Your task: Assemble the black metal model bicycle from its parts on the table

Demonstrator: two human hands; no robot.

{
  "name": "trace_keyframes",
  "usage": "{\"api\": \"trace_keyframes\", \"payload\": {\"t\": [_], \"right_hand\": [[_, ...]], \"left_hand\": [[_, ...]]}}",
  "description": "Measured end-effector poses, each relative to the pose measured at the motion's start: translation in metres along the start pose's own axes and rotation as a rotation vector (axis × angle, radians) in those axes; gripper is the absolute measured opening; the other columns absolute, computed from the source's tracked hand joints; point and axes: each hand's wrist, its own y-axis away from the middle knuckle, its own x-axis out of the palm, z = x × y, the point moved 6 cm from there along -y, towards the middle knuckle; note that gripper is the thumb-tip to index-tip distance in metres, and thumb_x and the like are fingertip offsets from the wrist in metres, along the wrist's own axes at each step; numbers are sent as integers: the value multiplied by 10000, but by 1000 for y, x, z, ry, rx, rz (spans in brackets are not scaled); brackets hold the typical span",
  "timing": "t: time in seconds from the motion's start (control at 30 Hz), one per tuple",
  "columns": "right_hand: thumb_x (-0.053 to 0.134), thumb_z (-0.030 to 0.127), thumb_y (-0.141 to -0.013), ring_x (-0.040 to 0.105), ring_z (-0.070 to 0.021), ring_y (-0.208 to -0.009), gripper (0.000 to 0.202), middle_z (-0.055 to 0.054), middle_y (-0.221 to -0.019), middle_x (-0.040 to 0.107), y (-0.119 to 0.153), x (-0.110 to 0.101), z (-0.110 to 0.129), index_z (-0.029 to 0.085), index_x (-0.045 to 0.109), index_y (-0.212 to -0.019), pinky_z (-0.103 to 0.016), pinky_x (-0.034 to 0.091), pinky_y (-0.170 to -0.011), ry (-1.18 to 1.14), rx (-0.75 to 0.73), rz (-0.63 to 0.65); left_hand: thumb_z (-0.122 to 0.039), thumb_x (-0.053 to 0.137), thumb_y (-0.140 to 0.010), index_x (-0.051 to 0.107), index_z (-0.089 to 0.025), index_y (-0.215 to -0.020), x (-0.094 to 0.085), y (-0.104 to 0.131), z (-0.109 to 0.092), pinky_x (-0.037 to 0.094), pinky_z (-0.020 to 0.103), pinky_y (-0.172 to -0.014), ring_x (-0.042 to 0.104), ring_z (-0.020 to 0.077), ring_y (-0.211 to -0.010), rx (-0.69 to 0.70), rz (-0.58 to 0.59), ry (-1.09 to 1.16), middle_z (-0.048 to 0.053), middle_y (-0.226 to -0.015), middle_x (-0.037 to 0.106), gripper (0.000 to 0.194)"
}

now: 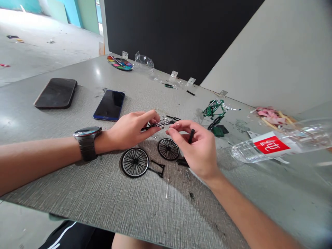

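Observation:
My left hand, with a black watch on its wrist, pinches a model bicycle frame with a silver rack and dark bars. My right hand is closed close beside it. A slim black-handled tool sticks up between its fingers; its tip is hidden. Just below the hands lies a black spoked wheel. A second wheel rests nearer to me, with a small black fork-like part touching or close to it. Another black part is partly covered by my right hand.
A green model bicycle stands at the right, behind a clear plastic bottle lying on its side. Two phones, one black and one blue-edged, lie at the left. A paint palette and clear plastic packaging are at the back.

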Motion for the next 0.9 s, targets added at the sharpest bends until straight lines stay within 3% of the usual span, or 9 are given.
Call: {"api": "trace_keyframes", "payload": {"t": [0.13, 0.23, 0.57, 0.67, 0.8, 0.9], "right_hand": [[770, 312, -803, 620, -135, -713, 198, -13, -885, 702, 0, -1, -2, 232, 662, -948, -250, 418, -502, -83, 20, -29], [713, 341, -859, 581, -114, -619, 146, -7, -820, 701, -2, -2, 0, 233, 636, -922, -257, 378, -468, -123, 21, -24], [717, 306, -844, 644, -130, -649, 142, -10, -765, 736, -1, -7, 4, 214, 628, -782, -256, 441, -503, -17, -22, -29], [753, 298, -816, 703, -162, -721, 154, -12, -777, 748, -1, -6, 2, 220, 624, -783, -279, 521, -576, -54, -3, -23], [709, 278, -865, 744, -206, -876, 199, -40, -919, 783, -5, -3, 1, 219, 700, -1055, -363, 599, -760, -51, 21, 77], [681, 252, -886, 742, -216, -926, 225, -43, -968, 785, -8, -5, 2, 217, 727, -1103, -411, 594, -873, 1, -10, 88]], "left_hand": [[-349, 579, -942, 565, -194, -1024, 0, 0, 0, 448, 279, -663, 632, 143, -781, -6, 1, 6, 23, -901, 689, 176], [-353, 578, -942, 563, -197, -1022, -1, 0, 1, 449, 281, -662, 634, 145, -786, -6, 5, 7, 23, -907, 690, 175], [-349, 594, -929, 569, -197, -1001, -1, 0, 3, 444, 274, -647, 637, 137, -776, -15, -21, 9, 15, -885, 687, 169], [-335, 594, -927, 571, -196, -1001, -2, -1, 5, 447, 271, -643, 635, 132, -762, -23, -33, 25, 10, -864, 683, 159], [-337, 582, -934, 574, -195, -1001, -2, -2, 6, 458, 271, -645, 637, 132, -755, -34, -34, 45, 13, -857, 684, 158], [-333, 587, -930, 577, -194, -1006, -3, -2, 5, 470, 272, -653, 645, 138, -769, -30, -36, 48, 21, -871, 691, 159]]}}
